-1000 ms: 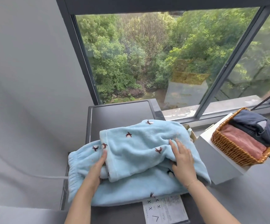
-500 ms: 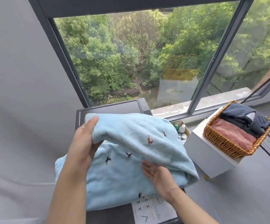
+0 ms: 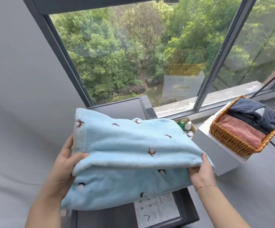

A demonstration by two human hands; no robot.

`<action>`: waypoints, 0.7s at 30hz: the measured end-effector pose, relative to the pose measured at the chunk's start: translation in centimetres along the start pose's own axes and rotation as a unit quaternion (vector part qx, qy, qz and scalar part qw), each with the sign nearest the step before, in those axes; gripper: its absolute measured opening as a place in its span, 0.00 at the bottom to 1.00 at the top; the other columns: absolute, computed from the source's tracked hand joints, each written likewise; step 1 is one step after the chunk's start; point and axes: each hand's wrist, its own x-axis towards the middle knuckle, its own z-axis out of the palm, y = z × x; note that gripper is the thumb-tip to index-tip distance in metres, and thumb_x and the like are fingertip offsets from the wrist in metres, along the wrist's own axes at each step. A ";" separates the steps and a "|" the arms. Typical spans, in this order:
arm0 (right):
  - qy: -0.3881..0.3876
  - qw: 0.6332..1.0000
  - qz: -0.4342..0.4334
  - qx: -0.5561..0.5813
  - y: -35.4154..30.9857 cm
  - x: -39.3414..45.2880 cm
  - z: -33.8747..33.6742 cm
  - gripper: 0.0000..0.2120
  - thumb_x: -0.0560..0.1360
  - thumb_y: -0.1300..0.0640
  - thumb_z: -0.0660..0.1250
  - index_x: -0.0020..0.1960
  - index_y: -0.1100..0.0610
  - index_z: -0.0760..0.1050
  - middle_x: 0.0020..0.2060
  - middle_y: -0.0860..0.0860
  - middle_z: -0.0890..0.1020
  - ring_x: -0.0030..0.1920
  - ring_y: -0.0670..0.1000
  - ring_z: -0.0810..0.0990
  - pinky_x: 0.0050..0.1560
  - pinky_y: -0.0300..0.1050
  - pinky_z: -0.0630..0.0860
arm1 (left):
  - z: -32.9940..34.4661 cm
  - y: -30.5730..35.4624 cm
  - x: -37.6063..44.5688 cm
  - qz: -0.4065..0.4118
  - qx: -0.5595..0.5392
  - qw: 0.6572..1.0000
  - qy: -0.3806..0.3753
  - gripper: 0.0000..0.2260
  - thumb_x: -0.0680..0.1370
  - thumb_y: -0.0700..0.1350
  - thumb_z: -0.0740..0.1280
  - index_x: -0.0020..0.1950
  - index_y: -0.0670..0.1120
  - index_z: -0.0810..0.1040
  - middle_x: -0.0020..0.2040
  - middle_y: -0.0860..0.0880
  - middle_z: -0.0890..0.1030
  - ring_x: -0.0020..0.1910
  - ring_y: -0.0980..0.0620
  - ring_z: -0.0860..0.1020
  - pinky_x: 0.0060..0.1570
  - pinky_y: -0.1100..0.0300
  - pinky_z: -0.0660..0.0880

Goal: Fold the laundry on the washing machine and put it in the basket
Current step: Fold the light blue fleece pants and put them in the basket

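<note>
Folded pale-blue fleece garment with small bird motifs [image 3: 133,153] held just above the dark washing machine top [image 3: 122,107]. Left hand [image 3: 64,168] and right hand [image 3: 200,173] each grip an end; level support should preserve the fold toward the woven wicker basket [image 3: 232,142].

The blue fleece garment [image 3: 130,155] covers most of the washing machine [image 3: 117,216] top and part of the printed label [image 3: 156,209] near its front edge. Both hands' fingers go under the folds. The small bottles [image 3: 185,125] are half hidden.
</note>
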 end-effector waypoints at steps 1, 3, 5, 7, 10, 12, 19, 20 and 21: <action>0.013 1.000 0.025 -0.005 0.6 0.2 -0.4 0.16 0.81 0.54 0.58 0.66 0.58 0.72 0.46 0.52 0.84 0.42 0.48 0.83 0.33 0.40 0.80 | -0.4 -1.2 0.0 -0.029 0.048 0.998 0.012 0.30 0.67 0.36 0.67 0.63 0.62 0.74 0.51 0.50 0.83 0.44 0.48 0.82 0.46 0.51 0.78; 0.015 0.997 0.075 -0.024 1.8 0.7 -1.6 0.19 0.82 0.55 0.54 0.69 0.59 0.70 0.53 0.58 0.81 0.48 0.53 0.82 0.37 0.43 0.82 | -1.2 -4.3 0.1 -0.122 0.113 0.984 0.061 0.38 0.64 0.40 0.69 0.70 0.65 0.65 0.55 0.49 0.81 0.45 0.47 0.80 0.44 0.53 0.76; 0.000 0.995 0.092 -0.034 2.1 0.4 -2.2 0.20 0.81 0.52 0.54 0.70 0.59 0.70 0.58 0.61 0.79 0.52 0.55 0.81 0.49 0.47 0.81 | -2.0 -7.4 0.2 -0.201 0.108 0.970 0.083 0.46 0.63 0.45 0.71 0.77 0.60 0.54 0.65 0.48 0.75 0.55 0.46 0.77 0.54 0.54 0.74; -0.036 0.995 0.074 -0.049 1.7 0.0 -2.2 0.21 0.80 0.50 0.59 0.69 0.59 0.71 0.62 0.61 0.77 0.61 0.57 0.77 0.63 0.54 0.73 | -2.0 -9.4 0.8 -0.212 0.085 0.969 0.098 0.50 0.61 0.51 0.75 0.78 0.55 0.51 0.74 0.50 0.65 0.66 0.46 0.71 0.66 0.50 0.68; -0.039 0.993 0.062 -0.092 1.6 -0.3 -2.0 0.21 0.78 0.52 0.63 0.68 0.60 0.71 0.61 0.60 0.78 0.64 0.58 0.75 0.66 0.54 0.69 | -0.7 -9.6 1.8 -0.166 0.055 0.972 0.158 0.36 0.73 0.47 0.74 0.75 0.45 0.59 0.68 0.52 0.68 0.62 0.50 0.71 0.61 0.55 0.69; -0.026 0.992 0.071 -0.104 1.8 -0.6 -1.8 0.21 0.78 0.51 0.64 0.67 0.59 0.72 0.57 0.57 0.80 0.60 0.55 0.77 0.57 0.50 0.74 | -0.1 -9.5 2.9 -0.136 0.054 0.974 0.172 0.27 0.74 0.48 0.73 0.70 0.44 0.67 0.62 0.49 0.75 0.56 0.49 0.76 0.54 0.55 0.73; -0.018 0.996 0.014 -0.085 -0.3 -2.6 -0.4 0.09 0.75 0.47 0.67 0.51 0.51 0.76 0.37 0.46 0.85 0.37 0.45 0.83 0.33 0.38 0.80 | -0.3 -5.0 2.1 0.016 0.065 0.984 0.162 0.22 0.75 0.45 0.71 0.68 0.56 0.71 0.60 0.59 0.77 0.56 0.61 0.78 0.57 0.59 0.75; -0.021 0.996 0.003 -0.090 -0.4 -3.0 -0.2 0.08 0.75 0.48 0.67 0.50 0.50 0.75 0.38 0.46 0.84 0.38 0.45 0.83 0.33 0.38 0.80 | -1.0 -4.3 1.5 0.058 0.080 0.982 0.163 0.24 0.77 0.43 0.70 0.70 0.59 0.68 0.62 0.62 0.75 0.58 0.63 0.76 0.58 0.62 0.72; -0.030 0.994 -0.003 -0.101 -0.4 -3.5 0.0 0.07 0.74 0.48 0.67 0.49 0.50 0.75 0.40 0.46 0.83 0.40 0.45 0.82 0.34 0.39 0.80 | -1.8 -3.6 0.9 0.092 0.087 0.979 0.159 0.26 0.77 0.42 0.69 0.71 0.62 0.66 0.65 0.62 0.73 0.60 0.63 0.75 0.60 0.61 0.71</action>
